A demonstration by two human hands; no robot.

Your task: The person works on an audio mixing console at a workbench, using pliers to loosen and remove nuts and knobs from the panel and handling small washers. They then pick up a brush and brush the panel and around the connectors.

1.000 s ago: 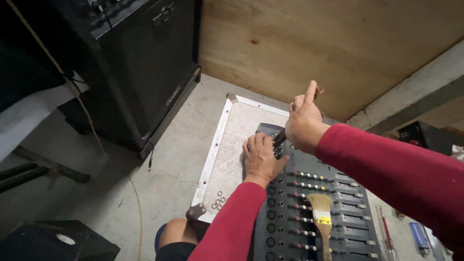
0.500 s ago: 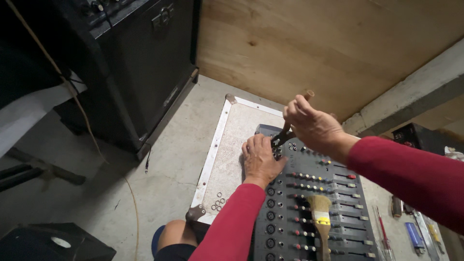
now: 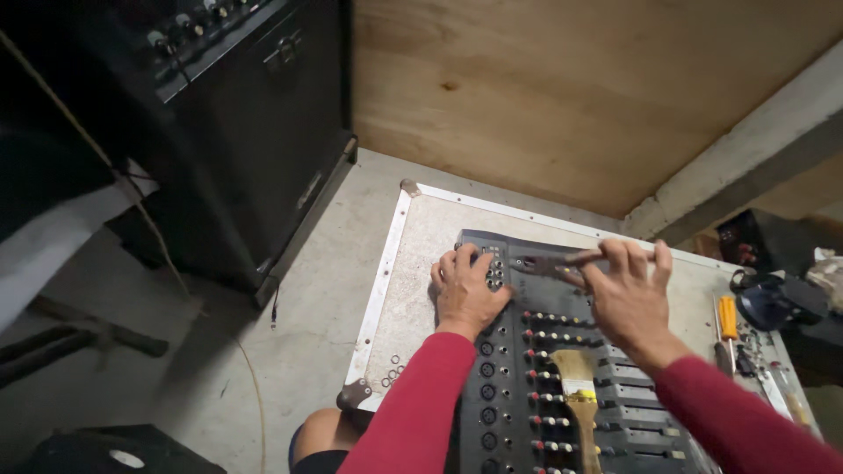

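Note:
A dark audio mixer panel (image 3: 527,386) with rows of knobs lies on a flat grey board (image 3: 413,263) edged in metal. My left hand (image 3: 465,290) rests flat on the panel's far left corner, fingers spread over some small sockets. My right hand (image 3: 628,294) grips the handles of a pair of pliers (image 3: 544,263). The pliers lie nearly level over the panel's top edge, jaws pointing left toward my left hand. A paintbrush (image 3: 580,399) with a pale wooden handle lies on the panel between my forearms.
A tall black amplifier cabinet (image 3: 255,132) stands to the left on the concrete floor. A plywood wall (image 3: 571,88) rises behind the board. An orange-handled screwdriver (image 3: 727,318) and small tools lie at the right. Several small rings (image 3: 392,373) sit near the board's front left corner.
My right hand has come down from a raised position and now holds the pliers low and level over the panel's top edge. My left hand has stayed on the corner.

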